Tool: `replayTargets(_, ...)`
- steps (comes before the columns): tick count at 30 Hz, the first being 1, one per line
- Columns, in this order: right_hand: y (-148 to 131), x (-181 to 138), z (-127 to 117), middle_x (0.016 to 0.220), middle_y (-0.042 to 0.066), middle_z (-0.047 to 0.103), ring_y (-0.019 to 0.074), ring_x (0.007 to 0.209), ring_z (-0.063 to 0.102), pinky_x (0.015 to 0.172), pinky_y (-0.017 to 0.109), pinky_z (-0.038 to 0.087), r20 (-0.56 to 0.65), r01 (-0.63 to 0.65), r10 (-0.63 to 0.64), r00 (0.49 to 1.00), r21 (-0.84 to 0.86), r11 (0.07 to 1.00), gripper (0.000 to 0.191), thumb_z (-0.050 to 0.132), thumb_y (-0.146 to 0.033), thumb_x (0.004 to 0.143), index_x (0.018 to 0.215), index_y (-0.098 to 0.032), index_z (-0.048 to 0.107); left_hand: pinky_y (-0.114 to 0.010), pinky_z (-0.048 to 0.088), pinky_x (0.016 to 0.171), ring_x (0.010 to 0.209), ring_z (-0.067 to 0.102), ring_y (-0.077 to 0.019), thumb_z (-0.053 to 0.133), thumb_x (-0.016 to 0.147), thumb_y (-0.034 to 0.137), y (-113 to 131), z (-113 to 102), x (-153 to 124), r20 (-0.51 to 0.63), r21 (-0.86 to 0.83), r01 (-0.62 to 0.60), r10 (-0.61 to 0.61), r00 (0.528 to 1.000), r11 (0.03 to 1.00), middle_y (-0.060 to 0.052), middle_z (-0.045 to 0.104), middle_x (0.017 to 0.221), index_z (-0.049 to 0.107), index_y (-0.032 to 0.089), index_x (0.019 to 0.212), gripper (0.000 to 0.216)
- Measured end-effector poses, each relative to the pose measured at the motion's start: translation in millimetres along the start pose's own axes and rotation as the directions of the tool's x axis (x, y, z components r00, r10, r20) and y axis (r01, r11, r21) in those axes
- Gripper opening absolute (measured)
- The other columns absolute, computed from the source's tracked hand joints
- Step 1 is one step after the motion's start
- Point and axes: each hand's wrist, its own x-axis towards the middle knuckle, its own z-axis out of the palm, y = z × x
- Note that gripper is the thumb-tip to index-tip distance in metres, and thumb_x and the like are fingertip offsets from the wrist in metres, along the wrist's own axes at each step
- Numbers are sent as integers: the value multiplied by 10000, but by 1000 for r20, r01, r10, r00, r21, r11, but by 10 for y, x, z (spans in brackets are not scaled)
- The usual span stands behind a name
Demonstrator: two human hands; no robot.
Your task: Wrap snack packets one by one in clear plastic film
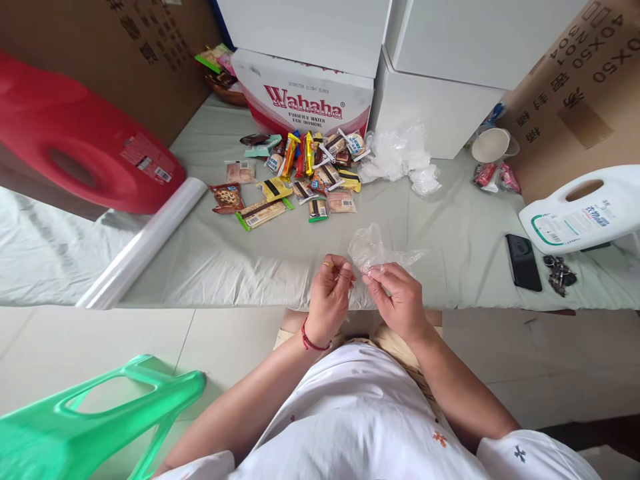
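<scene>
In front of my body, at the near edge of the cloth-covered table, both hands are raised close together. My right hand (397,297) pinches a crumpled clear plastic bag (369,245) between thumb and fingertips. The bag spreads out beyond the fingers, and I see nothing inside it. My left hand (330,293) is closed, with a ring on a finger and a red cord at the wrist. Thin clear film shows at its fingertips, though the fingers hide most of it. Beyond the hands lies a pile of wrapped snacks (327,177), with more crumpled clear bags (400,157) to its right.
A red jug (100,133) and a roll of plastic film (145,243) are at the left. At the back stands a Wahaha carton (305,93). On the right are a white detergent bottle (590,210), a phone (523,263) and keys (560,275). A green stool (100,413) stands on the floor.
</scene>
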Motion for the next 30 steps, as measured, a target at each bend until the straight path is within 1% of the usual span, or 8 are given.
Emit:
replayTargets(2,6,2,-5,965,63,757,199,901,679,800,353,562,-15,-12,11,1000,-24,1000,201,535,-264,1050,1053,-257,735,-251,446,664,730,543,-137,693,910,532,15,-10,-11,13,-24,19,-18,1000,1000,-3,591,786,588,217,856,336)
replayTargets(6,18,-29,43,955,80,754,218,867,642,790,377,496,8,53,-52,999,-237,970,191,553,-241,1036,949,-231,723,-237,479,683,884,579,-161,763,854,463,35,33,-25,17,-5,-9,9,1000,1000,-35,625,957,644,214,949,292)
replayTargets(9,19,-60,74,957,81,750,221,864,628,778,378,459,59,86,-72,996,-295,952,188,565,-235,1029,913,-227,712,-243,487,704,878,596,-168,784,826,407,17,55,-2,22,31,-3,2,1000,1000,-44,645,924,689,197,881,236)
replayTargets(11,23,-71,70,966,79,752,219,876,629,790,378,468,76,71,-53,996,-258,964,185,558,-247,1036,960,-231,726,-243,469,685,812,586,-154,784,820,408,-18,46,33,9,19,20,-20,1000,1000,-35,642,858,691,189,814,239)
replayTargets(17,79,-68,14,988,59,766,203,911,669,818,371,567,22,-48,47,999,34,998,208,558,-277,1042,1087,-267,761,-229,415,627,654,490,-99,782,813,494,-115,-7,124,-28,-116,167,-171,985,979,20,574,732,659,185,824,332)
replayTargets(24,123,-33,58,962,67,757,216,894,661,789,378,562,28,-67,67,997,1,998,194,569,-258,1028,988,-259,759,-244,469,710,820,586,-143,792,813,487,-159,66,134,75,-82,158,-152,986,984,-27,659,877,683,188,929,339)
replayTargets(27,143,-18,16,980,60,760,222,932,670,848,398,565,-9,-112,112,994,54,992,184,569,-274,1029,1010,-271,752,-237,474,727,807,578,-134,793,808,471,-201,61,188,-8,-97,146,-148,989,984,-12,638,826,653,193,833,313)
replayTargets(30,192,-31,-69,1036,65,751,232,1029,674,931,418,554,-91,-207,230,969,208,956,174,573,-297,1029,1016,-272,745,-232,506,760,839,603,-125,803,792,490,-176,-22,252,-84,-241,175,-200,976,955,6,640,872,596,218,858,348)
